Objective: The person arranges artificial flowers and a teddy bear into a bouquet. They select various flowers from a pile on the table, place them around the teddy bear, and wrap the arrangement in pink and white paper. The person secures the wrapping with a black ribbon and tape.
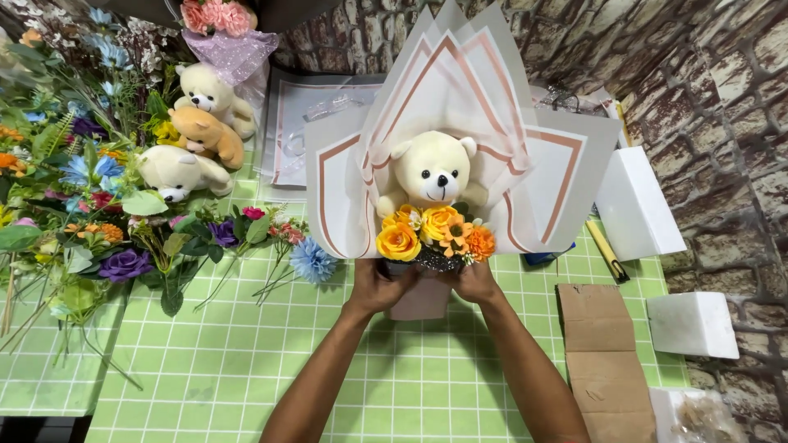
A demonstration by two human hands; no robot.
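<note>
A bouquet stands upright on the green checked tablecloth (246, 361). Its grey and white wrapping paper with pink-brown borders (460, 90) fans out behind a cream teddy bear (432, 171). Yellow and orange flowers (435, 231) sit in front of the bear. My left hand (376, 285) grips the lower left of the bouquet's base (420, 302). My right hand (476, 283) grips the lower right of it. Both hands close around the wrapped base just under the flowers.
Three small plush bears (193, 135) lie at the back left beside a heap of artificial flowers and leaves (82, 205). White foam blocks (636, 201), a cardboard piece (599, 353) and a yellow utility knife (606, 250) lie at the right. A brick-pattern wall (722, 82) stands behind.
</note>
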